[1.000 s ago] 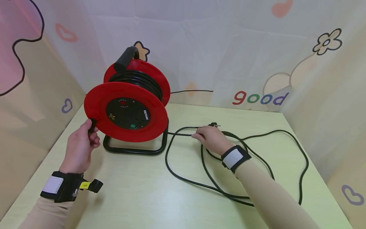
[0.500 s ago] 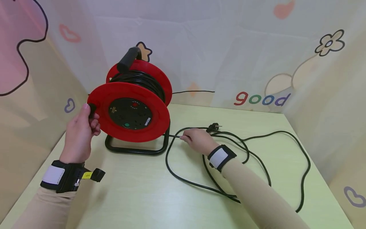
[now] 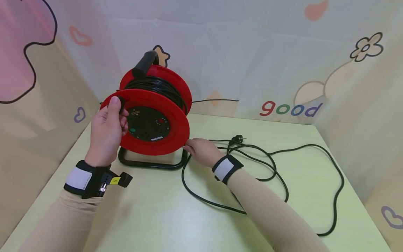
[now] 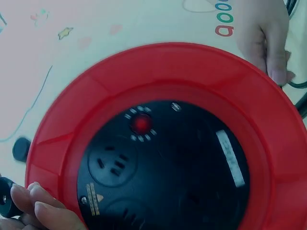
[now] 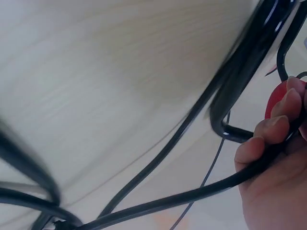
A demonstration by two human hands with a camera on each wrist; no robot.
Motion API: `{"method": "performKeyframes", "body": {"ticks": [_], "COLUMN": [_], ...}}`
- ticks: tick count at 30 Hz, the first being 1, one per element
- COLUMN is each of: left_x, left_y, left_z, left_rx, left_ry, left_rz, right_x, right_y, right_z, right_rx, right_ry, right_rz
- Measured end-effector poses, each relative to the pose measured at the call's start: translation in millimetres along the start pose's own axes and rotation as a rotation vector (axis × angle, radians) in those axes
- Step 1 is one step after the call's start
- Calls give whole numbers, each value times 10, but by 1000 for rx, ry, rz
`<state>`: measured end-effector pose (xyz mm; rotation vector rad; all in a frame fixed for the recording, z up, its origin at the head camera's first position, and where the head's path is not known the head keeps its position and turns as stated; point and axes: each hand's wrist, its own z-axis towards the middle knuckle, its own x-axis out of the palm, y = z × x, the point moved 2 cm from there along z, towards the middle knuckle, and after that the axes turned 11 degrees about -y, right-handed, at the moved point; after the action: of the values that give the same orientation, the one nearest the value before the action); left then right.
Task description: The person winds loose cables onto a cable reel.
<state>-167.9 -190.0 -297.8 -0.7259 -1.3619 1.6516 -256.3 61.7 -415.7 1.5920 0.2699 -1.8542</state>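
Observation:
A red cable reel (image 3: 179, 127) with black cable wound round its drum stands at the left of the table on a black tube frame (image 3: 151, 164). At the upper left of its front disc, my left hand (image 3: 108, 129) grips the small black crank knob (image 3: 122, 104). My right hand (image 3: 203, 150) holds the black cable (image 5: 192, 195) close by the reel's lower right edge. In the right wrist view the fingers curl round that cable. Sockets and a red button (image 4: 141, 123) show on the disc's black centre panel in the left wrist view.
Loose loops of cable (image 3: 338, 189) spread over the right side of the table (image 3: 151, 217). A black plug (image 3: 237, 139) lies among them, its pins facing right. Behind hangs a printed curtain (image 3: 220, 52).
The reel's disc has turned clockwise as my left hand carried the knob up and right. My right hand has moved left along the table to the reel, still holding cable.

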Motion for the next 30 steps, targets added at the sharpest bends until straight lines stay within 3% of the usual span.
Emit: {"method": "performKeyframes", "body": {"ticks": [6, 10, 19, 30], "left_x": [222, 271, 256, 162], "left_y": [-62, -52, -14, 51], "left_z": [-29, -33, -30, -5], "left_rx": [211, 260, 238, 191], "left_ry": [18, 13, -2, -34], "left_rz": [203, 239, 209, 106], "right_x": [10, -10, -166, -646], "right_y": [11, -1, -123, -605], "right_z": [36, 30, -105, -598], "right_rx": [17, 26, 58, 163], "right_ry": [4, 10, 37, 34], "right_rz": [15, 53, 119, 102]}}
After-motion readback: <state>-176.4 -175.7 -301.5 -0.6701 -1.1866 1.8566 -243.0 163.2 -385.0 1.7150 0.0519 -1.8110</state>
